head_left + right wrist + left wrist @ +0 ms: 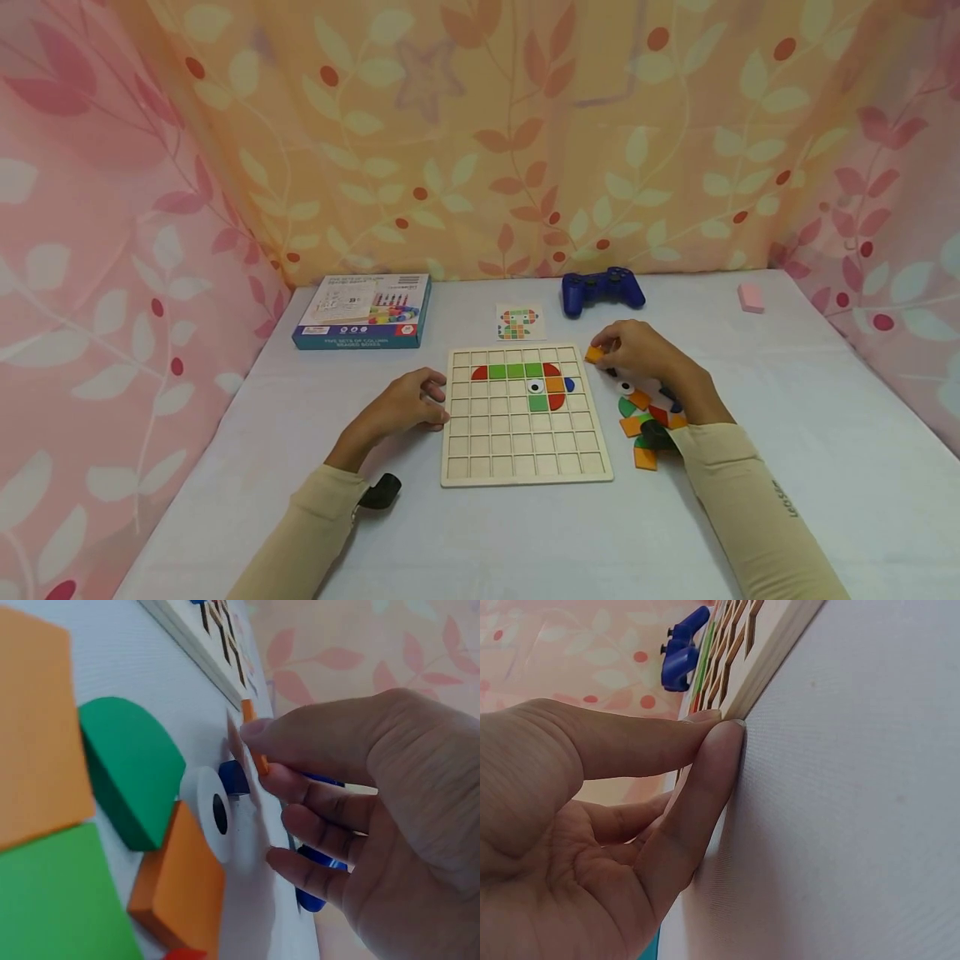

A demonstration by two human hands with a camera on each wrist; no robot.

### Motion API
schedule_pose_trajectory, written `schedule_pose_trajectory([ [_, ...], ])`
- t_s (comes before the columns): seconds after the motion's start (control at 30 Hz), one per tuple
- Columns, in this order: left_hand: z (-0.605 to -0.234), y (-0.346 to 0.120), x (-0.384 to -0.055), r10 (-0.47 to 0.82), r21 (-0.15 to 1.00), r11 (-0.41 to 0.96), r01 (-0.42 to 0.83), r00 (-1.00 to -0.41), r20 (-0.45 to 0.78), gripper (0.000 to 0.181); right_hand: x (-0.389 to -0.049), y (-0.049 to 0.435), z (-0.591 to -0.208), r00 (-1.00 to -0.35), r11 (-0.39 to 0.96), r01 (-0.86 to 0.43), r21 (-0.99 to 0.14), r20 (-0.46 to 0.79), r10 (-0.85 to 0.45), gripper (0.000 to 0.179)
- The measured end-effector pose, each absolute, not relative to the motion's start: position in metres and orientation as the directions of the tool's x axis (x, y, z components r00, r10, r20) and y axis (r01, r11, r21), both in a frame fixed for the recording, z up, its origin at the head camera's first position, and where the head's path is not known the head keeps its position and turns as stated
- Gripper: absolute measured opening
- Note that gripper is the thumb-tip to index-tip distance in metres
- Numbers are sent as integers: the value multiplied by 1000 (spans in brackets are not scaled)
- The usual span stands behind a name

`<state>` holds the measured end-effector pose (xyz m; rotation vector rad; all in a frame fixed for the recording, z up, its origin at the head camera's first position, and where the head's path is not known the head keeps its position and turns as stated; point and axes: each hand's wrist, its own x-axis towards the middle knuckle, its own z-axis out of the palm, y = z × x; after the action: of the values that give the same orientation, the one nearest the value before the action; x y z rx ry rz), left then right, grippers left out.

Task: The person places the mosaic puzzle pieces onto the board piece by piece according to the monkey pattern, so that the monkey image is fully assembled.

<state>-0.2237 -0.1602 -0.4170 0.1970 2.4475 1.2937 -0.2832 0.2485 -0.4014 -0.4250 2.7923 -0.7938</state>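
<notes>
A pale wooden grid board (491,462) lies on the table, with red, green, orange and blue tiles and a round eye tile (535,387) in its upper cells. My left hand (401,407) is at the board's left edge; in the left wrist view its thumb and a fingertip pinch that edge. Just past the board's upper right edge, my right hand (637,348) pinches a thin orange tile (253,735) between thumb and index finger, above the table. Below that hand lie loose tiles: an eye tile (206,810), a dark green curved one (131,769), a light green one (64,900) and orange ones.
Behind the board lies a small card (520,322) with a coloured tile picture. A blue game controller (602,290) rests at the back, with a pink block (751,298) far right. A flat toy box (363,311) is at the back left. Curtains surround the table.
</notes>
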Motion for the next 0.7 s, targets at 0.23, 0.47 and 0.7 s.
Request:
schedule_pose_trajectory([
  [0.23,-417,-160,-224,300,828,559,-45,-920,-252,58,-284,242,-401,-937,775,-240,-585,-70,-343,37],
  [0.47,-419,-160,-224,298,831,554,-46,-921,-250,58,-286,224,-401,-920,747,-287,-599,-45,-389,34],
  [0.7,-418,-160,-224,293,831,554,-45,-924,-245,57,-283,198,-399,-893,738,-346,-579,-39,-449,32],
])
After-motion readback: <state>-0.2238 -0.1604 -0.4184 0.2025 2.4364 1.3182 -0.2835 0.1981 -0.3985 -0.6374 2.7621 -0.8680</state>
